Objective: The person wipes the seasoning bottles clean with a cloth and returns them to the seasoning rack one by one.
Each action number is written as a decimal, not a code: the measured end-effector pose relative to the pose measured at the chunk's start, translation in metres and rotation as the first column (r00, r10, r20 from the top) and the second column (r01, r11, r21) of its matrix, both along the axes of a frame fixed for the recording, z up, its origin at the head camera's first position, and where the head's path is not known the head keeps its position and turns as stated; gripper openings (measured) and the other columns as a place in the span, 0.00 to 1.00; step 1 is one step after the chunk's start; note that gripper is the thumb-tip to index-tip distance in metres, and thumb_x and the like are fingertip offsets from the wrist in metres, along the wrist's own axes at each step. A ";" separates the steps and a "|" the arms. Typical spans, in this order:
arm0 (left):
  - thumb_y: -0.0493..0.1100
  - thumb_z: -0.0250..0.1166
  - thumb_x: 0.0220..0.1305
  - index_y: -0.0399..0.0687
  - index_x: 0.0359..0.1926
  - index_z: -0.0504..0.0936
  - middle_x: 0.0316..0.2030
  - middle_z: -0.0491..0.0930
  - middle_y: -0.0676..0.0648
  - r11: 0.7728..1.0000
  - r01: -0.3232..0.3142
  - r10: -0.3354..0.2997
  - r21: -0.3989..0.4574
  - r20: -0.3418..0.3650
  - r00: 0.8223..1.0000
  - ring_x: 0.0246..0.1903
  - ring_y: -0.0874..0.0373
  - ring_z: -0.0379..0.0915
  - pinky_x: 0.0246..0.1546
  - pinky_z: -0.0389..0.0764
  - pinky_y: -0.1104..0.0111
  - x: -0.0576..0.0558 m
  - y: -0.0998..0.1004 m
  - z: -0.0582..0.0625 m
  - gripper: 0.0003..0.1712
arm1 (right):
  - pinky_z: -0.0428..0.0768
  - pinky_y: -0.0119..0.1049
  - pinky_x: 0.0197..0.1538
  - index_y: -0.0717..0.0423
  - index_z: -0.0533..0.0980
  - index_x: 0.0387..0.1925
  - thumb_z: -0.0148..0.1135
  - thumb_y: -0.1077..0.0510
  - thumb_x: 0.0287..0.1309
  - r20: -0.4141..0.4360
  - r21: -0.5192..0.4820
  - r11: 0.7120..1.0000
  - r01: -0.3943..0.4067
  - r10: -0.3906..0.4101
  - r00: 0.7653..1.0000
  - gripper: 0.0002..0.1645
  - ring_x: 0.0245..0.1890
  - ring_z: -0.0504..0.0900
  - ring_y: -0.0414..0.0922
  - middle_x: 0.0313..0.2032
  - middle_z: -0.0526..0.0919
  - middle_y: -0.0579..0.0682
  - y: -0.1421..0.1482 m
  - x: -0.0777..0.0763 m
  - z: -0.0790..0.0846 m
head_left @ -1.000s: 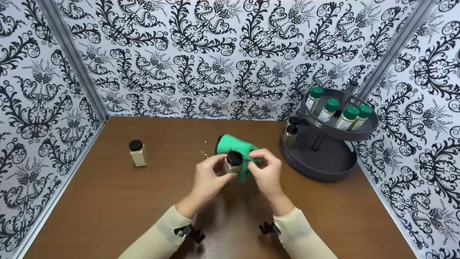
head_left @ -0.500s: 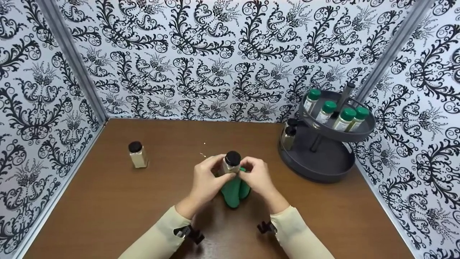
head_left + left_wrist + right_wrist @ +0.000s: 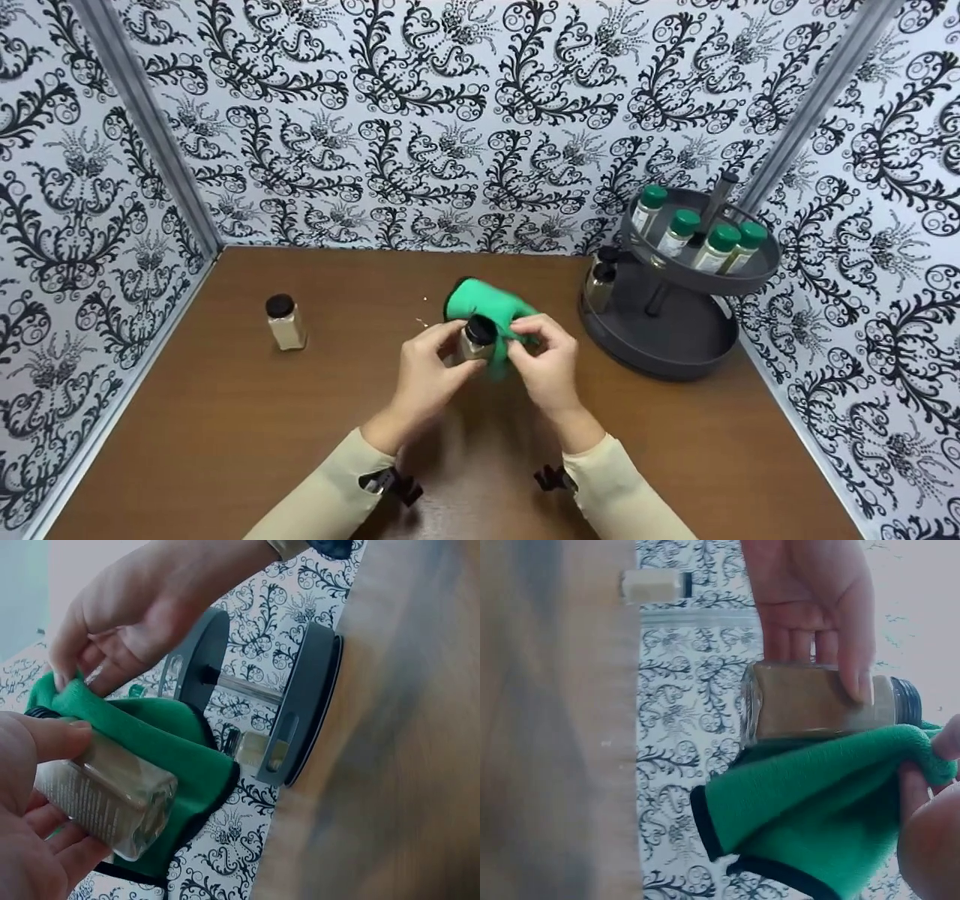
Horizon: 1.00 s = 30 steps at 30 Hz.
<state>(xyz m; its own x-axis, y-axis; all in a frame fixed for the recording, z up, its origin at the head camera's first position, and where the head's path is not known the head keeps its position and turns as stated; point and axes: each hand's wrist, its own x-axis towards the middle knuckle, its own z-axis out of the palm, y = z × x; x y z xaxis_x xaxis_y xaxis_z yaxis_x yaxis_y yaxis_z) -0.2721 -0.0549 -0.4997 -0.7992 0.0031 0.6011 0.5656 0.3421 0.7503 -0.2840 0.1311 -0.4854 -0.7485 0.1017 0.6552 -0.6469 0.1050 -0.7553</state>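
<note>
My left hand grips a square glass spice jar with a black lid above the table. In the right wrist view brown powder shows inside this spice jar, and the left thumb lies along its side. My right hand pinches a green cloth with dark edging close beside the jar. The left wrist view has the cloth hanging behind the jar, bunched near the lid between the right fingers. Part of the cloth is hidden by the jar and hands.
Another black-lidded jar stands on the table at the left. A dark two-tier rack at the right bears green-capped jars above and black-lidded jars below. Small light crumbs lie beyond the left hand.
The cloth hung toward me below the jar half a second ago; now it is swung up behind the jar. My right hand has shifted slightly right with it. The left hand stays nearly in place.
</note>
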 end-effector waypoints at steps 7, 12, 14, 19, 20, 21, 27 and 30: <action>0.39 0.86 0.50 0.44 0.55 0.89 0.45 0.90 0.46 0.999 -0.023 0.022 -0.028 -0.039 0.999 0.38 0.57 0.87 0.39 0.89 0.63 -0.001 -0.003 0.004 0.29 | 0.78 0.25 0.34 0.60 0.86 0.31 0.70 0.72 0.46 0.318 0.258 0.964 -0.062 -0.024 0.948 0.09 0.30 0.80 0.34 0.32 0.89 0.54 -0.001 -0.015 -0.017; 0.39 0.86 0.50 0.45 0.55 0.89 0.45 0.90 0.46 1.000 -0.018 0.018 -0.012 -0.007 1.000 0.39 0.57 0.88 0.40 0.90 0.62 -0.002 -0.003 0.002 0.29 | 0.81 0.27 0.38 0.63 0.87 0.32 0.70 0.73 0.47 0.354 0.160 0.985 -0.057 -0.003 0.935 0.08 0.32 0.83 0.38 0.31 0.89 0.50 0.000 -0.013 -0.012; 0.37 0.86 0.49 0.42 0.55 0.89 0.45 0.90 0.45 1.000 -0.005 0.005 0.002 0.009 1.000 0.40 0.56 0.88 0.41 0.91 0.62 -0.002 -0.001 0.000 0.30 | 0.83 0.27 0.39 0.67 0.86 0.32 0.70 0.74 0.47 0.309 0.040 0.999 -0.034 0.020 0.951 0.08 0.33 0.85 0.39 0.30 0.89 0.47 0.001 -0.009 -0.006; 0.35 0.85 0.48 0.39 0.54 0.88 0.45 0.90 0.43 1.000 0.007 -0.007 0.013 0.029 1.000 0.42 0.55 0.88 0.43 0.91 0.63 -0.001 0.004 -0.003 0.30 | 0.87 0.28 0.44 0.71 0.84 0.33 0.67 0.81 0.47 0.015 -0.137 0.990 -0.029 0.031 0.999 0.10 0.39 0.88 0.39 0.35 0.90 0.45 0.001 0.003 0.004; 0.35 0.85 0.48 0.39 0.54 0.88 0.45 0.90 0.43 1.000 0.006 -0.007 0.017 0.034 0.999 0.42 0.55 0.88 0.43 0.91 0.63 -0.001 0.004 -0.003 0.29 | 0.87 0.28 0.45 0.70 0.84 0.32 0.67 0.82 0.46 -0.023 -0.131 0.991 -0.025 0.023 0.999 0.11 0.40 0.88 0.39 0.36 0.90 0.45 0.001 0.003 0.004; 0.35 0.85 0.48 0.40 0.54 0.89 0.45 0.90 0.43 1.000 0.008 -0.009 0.030 0.040 0.999 0.42 0.54 0.88 0.44 0.91 0.63 -0.001 0.005 -0.003 0.29 | 0.87 0.28 0.45 0.70 0.85 0.32 0.67 0.83 0.46 -0.043 -0.115 0.993 -0.022 0.017 0.999 0.13 0.41 0.88 0.39 0.37 0.90 0.47 0.000 0.003 0.004; 0.35 0.84 0.50 0.43 0.55 0.89 0.47 0.89 0.43 0.991 0.021 -0.028 0.135 0.052 0.998 0.44 0.52 0.89 0.45 0.91 0.61 0.000 0.005 -0.004 0.29 | 0.81 0.26 0.37 0.64 0.87 0.33 0.69 0.75 0.48 0.239 0.120 0.992 -0.033 0.003 0.971 0.10 0.33 0.83 0.35 0.33 0.89 0.53 0.004 -0.010 -0.006; 0.37 0.84 0.52 0.44 0.57 0.88 0.48 0.89 0.44 0.990 0.007 -0.012 0.139 0.036 0.999 0.46 0.53 0.89 0.46 0.91 0.59 0.000 0.003 -0.005 0.30 | 0.80 0.26 0.38 0.62 0.87 0.31 0.70 0.73 0.48 0.366 0.229 0.967 -0.114 0.023 0.930 0.08 0.31 0.82 0.35 0.32 0.90 0.56 0.007 -0.017 -0.011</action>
<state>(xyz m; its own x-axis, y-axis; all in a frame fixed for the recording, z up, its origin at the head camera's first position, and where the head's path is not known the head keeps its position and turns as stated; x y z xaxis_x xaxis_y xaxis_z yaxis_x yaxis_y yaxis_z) -0.2716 -0.0516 -0.5049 -0.8208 -0.0706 0.5669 0.5401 0.2277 0.8102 -0.3008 0.1381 -0.4968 -0.9363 -0.0859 0.3405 -0.3507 0.2792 -0.8939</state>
